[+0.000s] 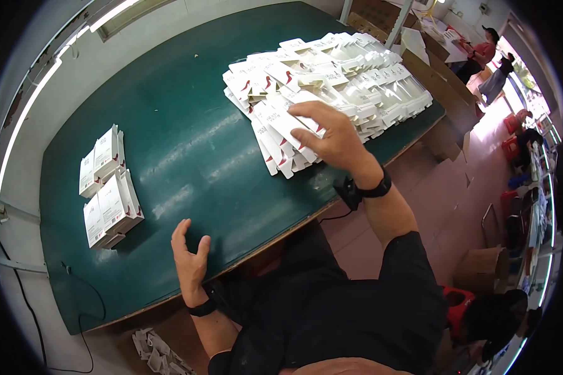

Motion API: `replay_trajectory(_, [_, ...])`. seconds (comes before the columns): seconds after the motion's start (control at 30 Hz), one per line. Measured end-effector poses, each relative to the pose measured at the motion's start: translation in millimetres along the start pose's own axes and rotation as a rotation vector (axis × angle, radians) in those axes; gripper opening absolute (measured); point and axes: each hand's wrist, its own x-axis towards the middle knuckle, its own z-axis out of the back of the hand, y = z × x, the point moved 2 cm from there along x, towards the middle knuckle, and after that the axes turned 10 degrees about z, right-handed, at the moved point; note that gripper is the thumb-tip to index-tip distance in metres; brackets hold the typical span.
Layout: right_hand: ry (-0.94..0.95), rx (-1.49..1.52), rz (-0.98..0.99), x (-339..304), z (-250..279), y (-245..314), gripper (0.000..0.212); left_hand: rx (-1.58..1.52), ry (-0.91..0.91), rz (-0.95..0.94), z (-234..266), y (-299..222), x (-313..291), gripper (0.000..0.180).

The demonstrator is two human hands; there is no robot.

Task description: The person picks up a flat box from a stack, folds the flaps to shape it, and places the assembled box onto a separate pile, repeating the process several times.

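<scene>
With twelve straight ahead, the pile of white cartons [363, 81] lies at one o'clock on the green table [169, 144]. My right hand [334, 140] is over its near edge, thumb and fingers apart; I cannot tell whether they touch a carton. My left hand [191, 262] is at eight o'clock, empty, fingers spread, above the table's near edge.

I judge the loose overlap as the main risk: a careless drag could send neighbouring cartons sliding off the near edge, or bend their flaps. The cable [336, 217] hanging from my right wrist device [349, 194] could snag on that edge.

Many cartons look flattish, some with clear windows; I see no contents. The stacked white boxes [109, 200] at nine o'clock look closed, so what they hold is hidden. A brown cardboard box [481, 269] stands at four o'clock, its inside unclear to me.
</scene>
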Motion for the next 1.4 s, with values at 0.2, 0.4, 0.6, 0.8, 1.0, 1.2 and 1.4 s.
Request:
replay_trajectory(0.2, [0.051,-0.340,-0.278,23,58,-110,0.045,0.284,-0.015,-0.075,-39,-9,-11,0.052])
replay_trajectory(0.4, [0.280,-0.534,-0.357,22,49,-194,0.058,0.263,-0.071,-0.115,-47,-3,-11,0.048])
replay_trajectory(0.6, [0.414,-0.488,-0.499,37,28,-210,0.067,0.277,-0.098,-0.102,-45,3,-15,0.047])
replay_trajectory(0.8, [0.404,-0.439,-0.533,34,27,-222,0.059,0.299,-0.102,-0.116,-50,0,-12,0.046])
replay_trajectory(1.0, [0.378,-0.477,-0.558,36,22,-217,0.053,0.329,-0.105,-0.116,-50,3,-11,0.046])
replay_trajectory(1.2, [0.328,-0.470,-0.563,33,20,-228,0.052,0.344,-0.102,-0.123,-50,3,-11,0.046])
replay_trajectory(1.4, [0.198,-0.378,-0.625,26,23,-236,0.055,0.335,-0.099,-0.122,-50,5,-11,0.047])
